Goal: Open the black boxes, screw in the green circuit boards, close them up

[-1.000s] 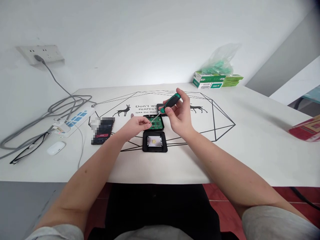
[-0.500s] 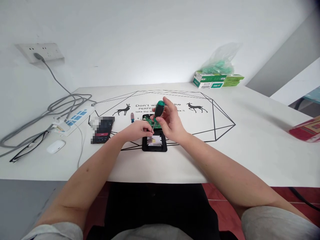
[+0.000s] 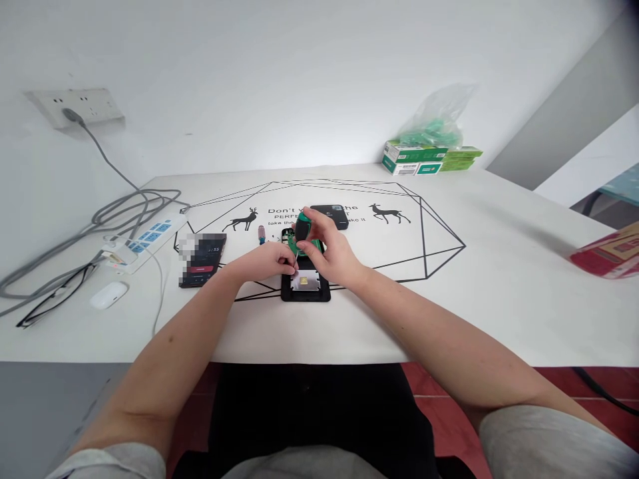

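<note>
My right hand (image 3: 335, 254) is closed round the green and black handle of a screwdriver (image 3: 301, 227), which stands nearly upright. Its thin shaft points down at the fingertips of my left hand (image 3: 269, 262). Those fingers are pinched together beside the shaft; what is between them is too small to make out. Under both hands lies an opened black device casing (image 3: 305, 297) with a silvery metal plate (image 3: 312, 279) bearing a yellowish square. Behind it, a green circuit board (image 3: 312, 250) is partly hidden by my right hand.
A small screwdriver (image 3: 261, 235) lies left of the board, and a flat black cover (image 3: 333, 217) behind it. Further left are a phone (image 3: 210, 259), a power strip (image 3: 154, 238), a white case (image 3: 110, 295), glasses (image 3: 54, 296) and cables. Green boxes (image 3: 414, 153) stand at the back right.
My right hand and the screwdriver have moved left and down, the tool now more upright. The black cover behind my right hand has come into sight. My left hand keeps its pinch.
</note>
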### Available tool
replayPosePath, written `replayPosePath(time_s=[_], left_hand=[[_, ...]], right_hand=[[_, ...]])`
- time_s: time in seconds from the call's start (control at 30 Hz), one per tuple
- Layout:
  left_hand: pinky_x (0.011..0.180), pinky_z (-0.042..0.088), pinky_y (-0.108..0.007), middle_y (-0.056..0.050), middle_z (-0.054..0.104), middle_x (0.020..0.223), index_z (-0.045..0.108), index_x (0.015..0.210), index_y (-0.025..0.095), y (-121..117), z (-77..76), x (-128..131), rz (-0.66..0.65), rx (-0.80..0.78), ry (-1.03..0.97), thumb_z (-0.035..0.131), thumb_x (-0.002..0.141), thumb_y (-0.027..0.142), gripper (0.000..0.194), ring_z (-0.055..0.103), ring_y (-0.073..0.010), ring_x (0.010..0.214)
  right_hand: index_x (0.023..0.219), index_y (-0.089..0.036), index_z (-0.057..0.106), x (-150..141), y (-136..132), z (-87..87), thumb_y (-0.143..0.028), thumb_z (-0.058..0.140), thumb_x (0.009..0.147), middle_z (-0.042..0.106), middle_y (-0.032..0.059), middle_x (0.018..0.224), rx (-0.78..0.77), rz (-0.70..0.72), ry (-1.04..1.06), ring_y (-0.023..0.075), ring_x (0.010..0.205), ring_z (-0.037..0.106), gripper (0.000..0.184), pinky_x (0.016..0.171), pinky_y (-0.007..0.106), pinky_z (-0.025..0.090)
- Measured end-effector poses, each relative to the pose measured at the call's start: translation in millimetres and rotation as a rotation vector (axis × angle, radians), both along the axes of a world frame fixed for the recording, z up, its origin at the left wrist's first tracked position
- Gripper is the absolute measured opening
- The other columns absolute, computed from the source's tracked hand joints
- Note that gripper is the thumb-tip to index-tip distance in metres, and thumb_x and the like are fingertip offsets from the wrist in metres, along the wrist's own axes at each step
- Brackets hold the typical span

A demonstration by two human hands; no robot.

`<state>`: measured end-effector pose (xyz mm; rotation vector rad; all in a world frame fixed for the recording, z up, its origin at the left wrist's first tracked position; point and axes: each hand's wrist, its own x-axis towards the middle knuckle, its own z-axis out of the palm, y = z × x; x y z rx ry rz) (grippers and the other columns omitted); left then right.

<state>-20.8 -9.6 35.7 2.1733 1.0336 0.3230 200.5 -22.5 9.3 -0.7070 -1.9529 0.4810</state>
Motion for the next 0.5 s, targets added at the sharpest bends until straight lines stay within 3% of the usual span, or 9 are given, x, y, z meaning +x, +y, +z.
replayPosePath(time_s=[0.17,0.4,0.5], left_hand=[[0.090,0.057,-0.037,-0.004,0.082,0.108,0.080,0.088,0.023,0.2,1.0,-0.4,-0.026,-0.011,0.117,0.067,0.092,0.033,0.017,0.075,-0.0267,0.099],[0.089,0.057,-0.036,-0.004,0.081,0.105,0.080,0.095,0.024,-2.8,4.6,0.4,-0.005,-0.015,0.180,0.063,0.091,0.031,0.020,0.076,-0.0267,0.099],[0.088,0.057,-0.036,-0.004,0.081,0.105,0.080,0.095,0.023,-4.3,6.6,1.1,-0.007,-0.019,0.183,0.062,0.090,0.031,0.020,0.075,-0.0266,0.099]], right_hand=[[0.165,-0.034,0.036,-3.6,1.6,-5.6,-0.035,0.049,0.109,0.069,0.0101,0.127,0.116,0.025,0.006,0.0232,0.091,0.071,0.057,0.089,0.049,0.069],[0.165,-0.036,0.037,-4.7,2.4,-6.5,-0.033,0.052,0.109,0.070,0.0097,0.131,0.134,0.026,-0.010,0.0232,0.094,0.072,0.058,0.089,0.048,0.071],[0.165,-0.036,0.038,-3.6,2.7,-5.2,-0.031,0.054,0.108,0.068,0.0104,0.142,0.121,0.018,-0.016,0.0239,0.097,0.073,0.060,0.089,0.048,0.071]])
